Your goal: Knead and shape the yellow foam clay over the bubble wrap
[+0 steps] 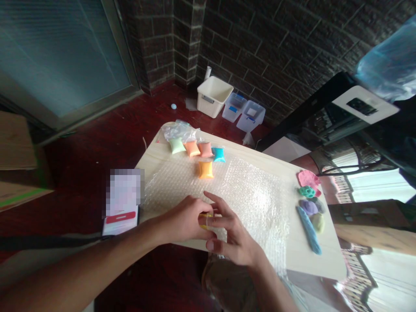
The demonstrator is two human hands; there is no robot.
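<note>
My left hand (186, 219) is closed around a small yellow piece (203, 221), mostly hidden by the fingers. Whether it is bare or wrapped, I cannot tell. My right hand (229, 232) comes in from the other side, its fingers stretched and apart, one finger lying across the yellow piece. Both hands are over bubble wrap (253, 190) near the table's front edge. Beyond them lies an orange-yellow packet (206, 170). Behind it, in a row, are a pale green packet (177, 146), an orange packet (192, 148), a salmon packet (206, 150) and a turquoise packet (219, 154).
Crumpled clear plastic (182, 131) lies at the table's far left corner. On the right are a blue roll (308, 229), a pink piece (308, 178), a green piece (307, 191) and a purple lump (308, 207). A phone-like screen (121, 216) sits left. A white bin (212, 97) stands beyond.
</note>
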